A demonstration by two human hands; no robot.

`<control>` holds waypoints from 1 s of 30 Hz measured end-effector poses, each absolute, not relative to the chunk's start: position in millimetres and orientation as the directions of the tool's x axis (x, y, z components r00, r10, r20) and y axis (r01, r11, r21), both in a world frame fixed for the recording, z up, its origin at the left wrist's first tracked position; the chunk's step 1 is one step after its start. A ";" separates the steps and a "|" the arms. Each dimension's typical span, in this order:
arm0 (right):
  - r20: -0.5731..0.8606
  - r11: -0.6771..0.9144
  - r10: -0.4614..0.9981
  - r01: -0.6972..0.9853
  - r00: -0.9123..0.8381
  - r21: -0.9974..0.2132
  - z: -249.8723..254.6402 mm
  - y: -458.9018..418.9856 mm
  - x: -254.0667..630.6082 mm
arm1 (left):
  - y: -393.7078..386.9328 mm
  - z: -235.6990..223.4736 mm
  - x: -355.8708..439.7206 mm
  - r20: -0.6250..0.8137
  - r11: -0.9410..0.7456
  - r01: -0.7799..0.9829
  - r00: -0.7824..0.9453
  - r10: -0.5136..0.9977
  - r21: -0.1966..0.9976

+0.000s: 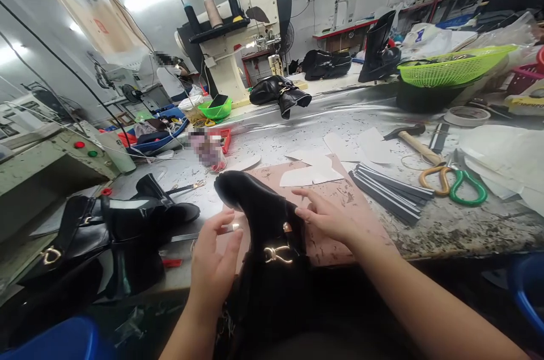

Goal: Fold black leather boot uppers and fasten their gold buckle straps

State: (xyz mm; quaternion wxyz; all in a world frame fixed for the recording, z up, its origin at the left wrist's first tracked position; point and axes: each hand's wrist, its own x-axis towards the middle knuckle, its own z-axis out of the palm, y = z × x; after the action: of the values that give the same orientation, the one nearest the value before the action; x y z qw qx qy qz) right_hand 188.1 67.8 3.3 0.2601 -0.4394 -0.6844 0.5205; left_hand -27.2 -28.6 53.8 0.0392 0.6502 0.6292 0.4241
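A black boot upper (263,218) with a gold buckle (278,254) lies toe-away over the near edge of the workbench, on a pinkish board (340,201). My right hand (327,215) rests on its right side, fingers stretched out and touching the leather. My left hand (215,261) hovers just left of the boot, thumb and forefinger pinched on a small silvery tool (232,228) whose tip points at the boot.
More black boots (127,224) lie at the left. Black strips (393,190), scissors with yellow and green handles (453,181), a hammer (414,142) and paper patterns (314,170) lie to the right. A sewing machine (238,37), green baskets (453,68) and other boots stand behind.
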 end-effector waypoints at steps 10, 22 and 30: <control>0.660 0.795 0.604 0.402 -0.448 -0.454 95.0 52.4 171.4 | -48.9 82.3 -20.8 0.850 -0.392 0.918 0.159 0.501 0.060; 0.468 0.807 0.588 0.524 -0.660 -0.273 -30.5 32.5 163.5 | -24.7 -17.4 -10.7 0.224 -0.399 0.917 0.383 0.896 0.030; 0.275 0.427 0.904 0.656 -0.328 -0.622 -12.0 62.8 197.3 | -1.3 -3.2 17.5 -0.111 -0.171 0.952 0.205 0.973 0.253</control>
State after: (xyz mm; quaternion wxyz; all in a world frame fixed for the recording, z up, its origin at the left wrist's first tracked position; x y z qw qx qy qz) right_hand 197.3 62.8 -12.0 0.3029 -0.4944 -0.7886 0.2047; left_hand 17.5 -1.3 -3.2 0.1343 0.7644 0.6295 0.0380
